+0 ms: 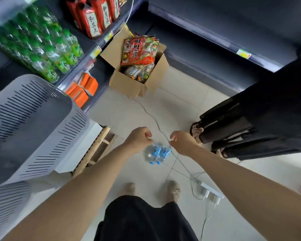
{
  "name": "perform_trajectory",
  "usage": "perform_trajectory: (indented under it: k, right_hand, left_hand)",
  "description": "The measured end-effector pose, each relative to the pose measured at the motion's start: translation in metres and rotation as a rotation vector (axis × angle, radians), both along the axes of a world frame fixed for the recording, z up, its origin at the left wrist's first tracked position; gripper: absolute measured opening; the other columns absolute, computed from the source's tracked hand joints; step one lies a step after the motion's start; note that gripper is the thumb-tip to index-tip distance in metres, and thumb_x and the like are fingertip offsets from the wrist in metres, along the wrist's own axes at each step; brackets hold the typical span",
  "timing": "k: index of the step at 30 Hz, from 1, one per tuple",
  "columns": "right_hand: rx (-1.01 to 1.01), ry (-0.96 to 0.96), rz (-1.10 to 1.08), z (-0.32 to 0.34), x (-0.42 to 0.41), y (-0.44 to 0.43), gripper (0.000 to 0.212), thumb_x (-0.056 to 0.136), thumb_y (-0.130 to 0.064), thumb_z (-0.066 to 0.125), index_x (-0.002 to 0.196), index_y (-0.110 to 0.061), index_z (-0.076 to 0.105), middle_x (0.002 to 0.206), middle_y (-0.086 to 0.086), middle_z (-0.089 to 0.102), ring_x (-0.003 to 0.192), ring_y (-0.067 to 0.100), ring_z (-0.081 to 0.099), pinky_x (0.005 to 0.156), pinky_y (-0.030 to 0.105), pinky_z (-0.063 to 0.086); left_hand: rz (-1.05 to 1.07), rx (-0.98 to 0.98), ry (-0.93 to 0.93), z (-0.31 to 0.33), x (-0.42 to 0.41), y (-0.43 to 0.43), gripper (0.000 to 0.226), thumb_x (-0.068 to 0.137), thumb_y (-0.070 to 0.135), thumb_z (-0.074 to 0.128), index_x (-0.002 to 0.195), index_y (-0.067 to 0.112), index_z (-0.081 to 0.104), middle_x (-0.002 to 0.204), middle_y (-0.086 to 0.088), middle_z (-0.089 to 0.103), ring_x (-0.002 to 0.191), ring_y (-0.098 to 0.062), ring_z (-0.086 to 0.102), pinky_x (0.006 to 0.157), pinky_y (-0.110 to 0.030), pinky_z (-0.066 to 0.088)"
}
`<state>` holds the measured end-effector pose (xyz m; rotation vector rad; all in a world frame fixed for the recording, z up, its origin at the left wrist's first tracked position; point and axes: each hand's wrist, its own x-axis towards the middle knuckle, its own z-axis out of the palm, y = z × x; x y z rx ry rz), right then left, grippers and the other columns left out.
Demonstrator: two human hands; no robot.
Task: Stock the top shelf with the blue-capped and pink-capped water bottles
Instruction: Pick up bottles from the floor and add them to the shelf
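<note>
Both your arms reach down and forward over the floor, bare to the elbow. Your left hand (140,138) is curled into a loose fist, knuckles up, fingers folded in; whether it grips anything you cannot tell. Your right hand (182,142) is also half curled, fingertips bent inward toward the left hand, with a thin grey cable (155,120) passing just beside them; contact is unclear.

The blue-capped water bottles (158,153) lie on the floor tiles as a small shrink-wrapped pack, between and just below your two hands, ahead of your shoes (173,190). No pink caps are discernible.

Relative to that pack: the cable runs over it toward a cardboard box (129,82) of red snack bags further ahead; a white power strip (209,189) lies nearer you on the right; a wooden stool (96,150) stands to the left, under a grey slotted basket (30,122). Beyond the basket are shelves with green-capped bottles (47,47) and red-labelled bottles (92,16). A second person in black (250,122) stands close on the right
</note>
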<state>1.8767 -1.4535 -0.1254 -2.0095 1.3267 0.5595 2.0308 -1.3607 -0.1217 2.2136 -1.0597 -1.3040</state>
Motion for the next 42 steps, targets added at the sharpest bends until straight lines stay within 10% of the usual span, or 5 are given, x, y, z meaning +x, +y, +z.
perform_trajectory:
  k: [24,31,37,42]
  right_hand:
    - [0.205,0.140,-0.153,-0.447,-0.068,-0.025,0.032,0.092,-0.025,0.053,0.118,-0.008,0.053,0.114,0.015,0.061,0.096,0.031,0.062,0.078,0.035,0.051]
    - [0.235,0.098,-0.294,-0.527,-0.071,-0.027,0.034,0.094,-0.026,0.051,0.121,-0.007,0.049,0.112,0.012,0.059,0.088,0.027,0.062,0.070,0.034,0.050]
    - [0.269,0.055,-0.530,-0.581,-0.075,-0.027,0.020,0.093,-0.027,0.053,0.088,-0.009,0.050,0.069,0.000,0.046,0.052,0.010,0.041,0.042,0.022,0.030]
    - [0.414,-0.094,-0.853,-0.611,-0.074,-0.018,0.024,0.088,-0.033,0.062,0.095,-0.011,0.055,0.072,0.000,0.054,0.062,0.013,0.049,0.069,0.029,0.049]
  left_hand:
    - [-0.014,0.345,-0.040,-0.473,-0.088,-0.021,0.017,0.083,0.004,0.053,0.098,0.003,0.059,0.105,-0.013,0.063,0.098,-0.030,0.059,0.071,-0.030,0.043]
    - [-0.044,0.379,-0.116,-0.554,-0.093,-0.024,0.026,0.086,0.008,0.051,0.112,0.005,0.052,0.114,-0.012,0.059,0.104,-0.028,0.058,0.079,-0.031,0.044]
    - [0.010,0.361,-0.111,-0.603,-0.099,-0.025,0.036,0.085,0.015,0.058,0.114,0.003,0.041,0.113,-0.014,0.058,0.102,-0.030,0.059,0.075,-0.034,0.046]
    - [0.021,0.404,0.015,-0.623,-0.102,-0.023,0.053,0.079,0.015,0.067,0.119,0.002,0.036,0.117,-0.014,0.056,0.103,-0.029,0.059,0.068,-0.029,0.042]
